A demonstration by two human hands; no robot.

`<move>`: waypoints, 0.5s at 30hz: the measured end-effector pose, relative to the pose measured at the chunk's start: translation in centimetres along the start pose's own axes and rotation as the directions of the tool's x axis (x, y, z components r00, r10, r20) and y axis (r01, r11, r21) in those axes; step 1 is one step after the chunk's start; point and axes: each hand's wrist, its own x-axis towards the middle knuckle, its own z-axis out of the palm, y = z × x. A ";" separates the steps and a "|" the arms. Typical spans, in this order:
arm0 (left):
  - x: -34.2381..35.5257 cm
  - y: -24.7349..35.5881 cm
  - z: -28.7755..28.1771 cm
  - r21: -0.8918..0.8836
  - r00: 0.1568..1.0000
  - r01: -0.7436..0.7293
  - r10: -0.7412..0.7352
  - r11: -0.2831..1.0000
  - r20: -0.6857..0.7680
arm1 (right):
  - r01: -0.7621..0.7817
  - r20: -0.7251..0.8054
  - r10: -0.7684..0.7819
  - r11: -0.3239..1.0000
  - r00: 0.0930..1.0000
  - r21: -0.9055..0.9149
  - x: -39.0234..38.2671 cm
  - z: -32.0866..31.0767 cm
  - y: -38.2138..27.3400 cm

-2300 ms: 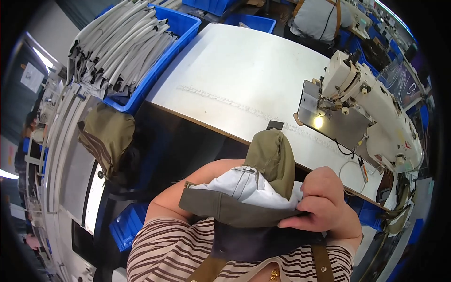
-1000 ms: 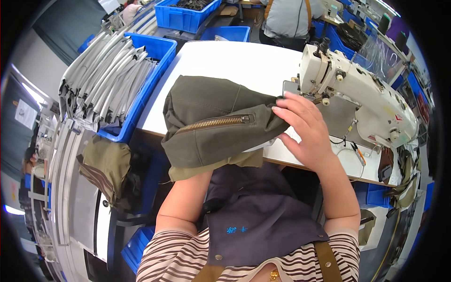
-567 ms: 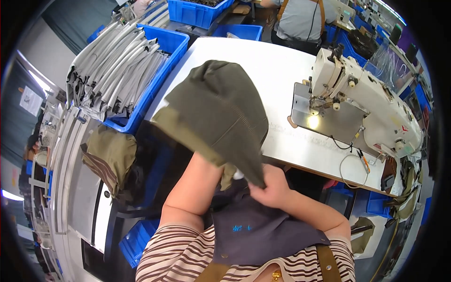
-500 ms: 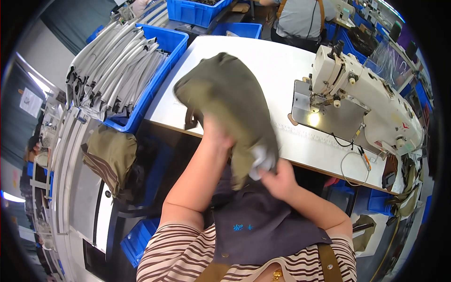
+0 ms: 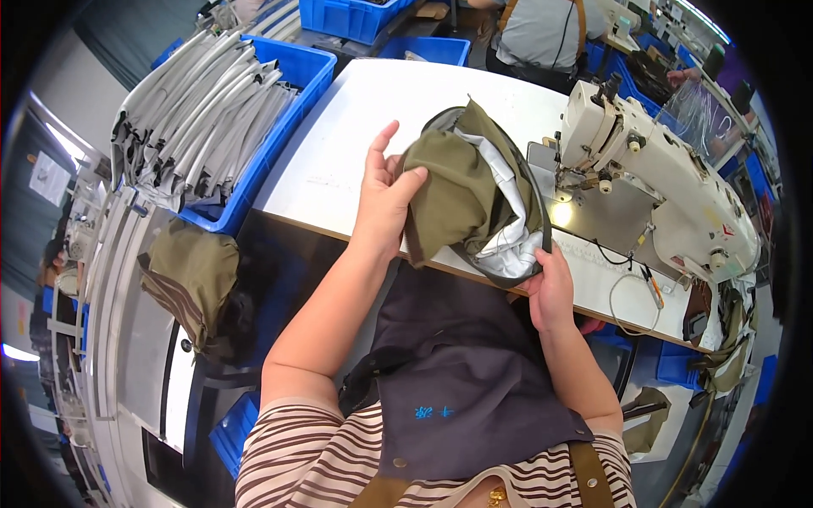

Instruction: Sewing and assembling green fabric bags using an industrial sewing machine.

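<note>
An unfinished olive-green fabric bag (image 5: 453, 182), with a dark bound rim and a crumpled white lining (image 5: 508, 233), is tilted above the table's front edge. At the bag's left side is my left hand (image 5: 385, 199); its thumb lies against the olive cloth, and its fingers are spread apart with the index finger pointing up. The fingers of my right hand (image 5: 550, 288) are closed on the dark rim at the lower right, beside the lining. The bag's underside is hidden.
A white sewing machine (image 5: 660, 178) with its lamp lit stands on the white table (image 5: 330, 152) at right. Left, a blue bin (image 5: 284, 127) holds stacked grey-white pieces (image 5: 195, 118). Another olive piece (image 5: 190, 267) hangs below it. A person (image 5: 542, 34) sits beyond the table.
The bag has turned from its dark outer side to show its olive cloth and white lining, and moved right. My left hand has risen and its fingers have spread; my right hand moved up and right.
</note>
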 end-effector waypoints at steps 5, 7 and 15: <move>-0.1 0.7 2.3 -0.195 0.970 -0.119 0.156 0.973 0.187 | -0.071 0.059 0.073 0.996 0.996 -0.046 -0.2 -0.4 -0.3; 0.1 -0.1 2.8 -0.073 0.912 -0.111 0.131 0.991 0.388 | 0.006 0.001 -0.006 0.954 1.000 -0.299 0.3 -1.3 0.3; -2.4 -4.4 6.8 0.409 0.572 -0.746 0.191 0.526 0.797 | 0.567 0.426 -0.622 0.036 0.657 -0.823 2.1 2.8 -8.3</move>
